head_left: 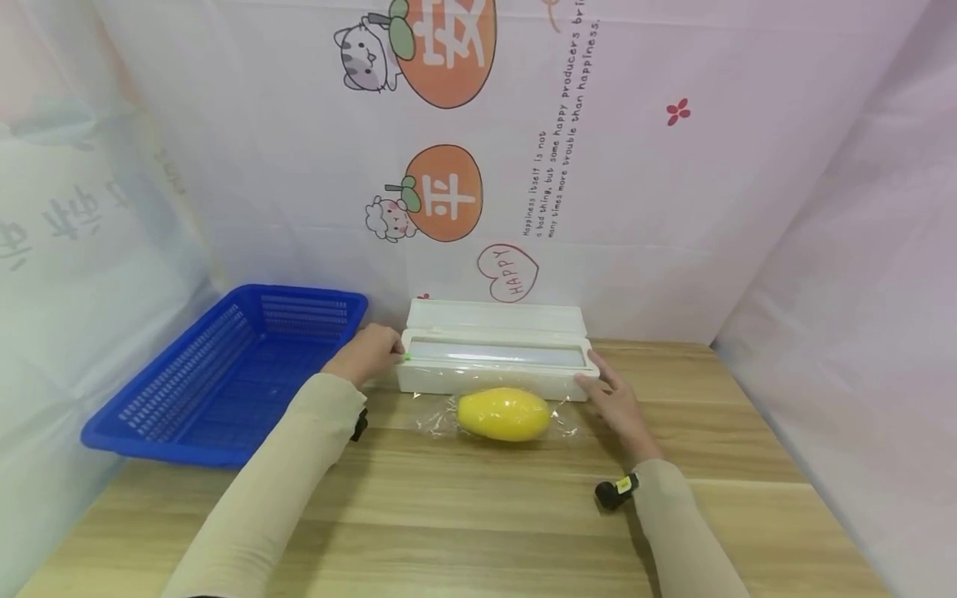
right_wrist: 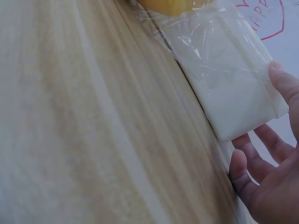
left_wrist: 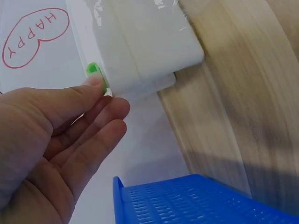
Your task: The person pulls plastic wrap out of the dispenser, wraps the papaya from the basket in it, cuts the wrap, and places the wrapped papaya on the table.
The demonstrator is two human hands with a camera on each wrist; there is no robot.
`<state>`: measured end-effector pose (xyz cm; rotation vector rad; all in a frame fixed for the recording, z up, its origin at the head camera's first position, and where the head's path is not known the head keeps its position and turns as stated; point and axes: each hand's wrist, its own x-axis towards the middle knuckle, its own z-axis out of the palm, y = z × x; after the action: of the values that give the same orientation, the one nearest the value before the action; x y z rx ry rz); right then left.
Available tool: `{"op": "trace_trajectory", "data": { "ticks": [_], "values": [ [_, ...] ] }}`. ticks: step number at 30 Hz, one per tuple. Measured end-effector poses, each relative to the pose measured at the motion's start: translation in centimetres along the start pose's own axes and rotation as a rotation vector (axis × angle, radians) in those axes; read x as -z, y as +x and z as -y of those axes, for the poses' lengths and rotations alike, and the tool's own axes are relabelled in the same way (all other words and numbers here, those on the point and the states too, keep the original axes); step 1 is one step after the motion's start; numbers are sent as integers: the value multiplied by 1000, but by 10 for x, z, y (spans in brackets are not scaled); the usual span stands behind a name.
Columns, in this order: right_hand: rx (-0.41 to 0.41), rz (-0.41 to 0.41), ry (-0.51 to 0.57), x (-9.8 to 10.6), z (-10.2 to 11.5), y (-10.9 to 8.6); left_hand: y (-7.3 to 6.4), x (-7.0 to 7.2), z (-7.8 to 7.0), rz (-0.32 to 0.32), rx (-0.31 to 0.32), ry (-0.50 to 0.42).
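Note:
A white cling film dispenser (head_left: 493,382) stands against the back wall with its lid raised and a film roll inside. My left hand (head_left: 366,355) is at its left end, thumb and forefinger pinching a small green cutter slider (left_wrist: 93,70) on the edge. The right hand (head_left: 615,405) holds the other end, thumb on the upper edge and fingers against the end face in the right wrist view. In front lies a smooth yellow oval fruit (head_left: 503,414). Clear film (head_left: 437,417) spreads around the fruit and runs up over the dispenser's front.
A blue plastic basket (head_left: 157,453) with perforated sides sits on the left of the wooden table (head_left: 463,507), close beside the left forearm. Printed white cloth (head_left: 628,208) hangs behind and along both sides.

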<state>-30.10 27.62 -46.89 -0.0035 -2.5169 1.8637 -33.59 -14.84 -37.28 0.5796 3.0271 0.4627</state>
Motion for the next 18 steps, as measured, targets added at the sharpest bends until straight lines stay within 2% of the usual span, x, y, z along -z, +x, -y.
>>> {"op": "trace_trajectory", "data": {
  "ticks": [6, 11, 14, 18],
  "values": [
    [16, 6, -24, 0, -2, 1, -3, 2, 0, 9, 32, -21],
    [16, 16, -38, 0, -1, 3, -5, 3, -3, -10, 48, -17],
    [15, 48, -25, 2, 4, 2, -8, 3, -12, -13, 82, 17],
    [15, 89, 15, 4, 11, -1, -15, 0, -31, -71, 84, 113]
  ]
}}
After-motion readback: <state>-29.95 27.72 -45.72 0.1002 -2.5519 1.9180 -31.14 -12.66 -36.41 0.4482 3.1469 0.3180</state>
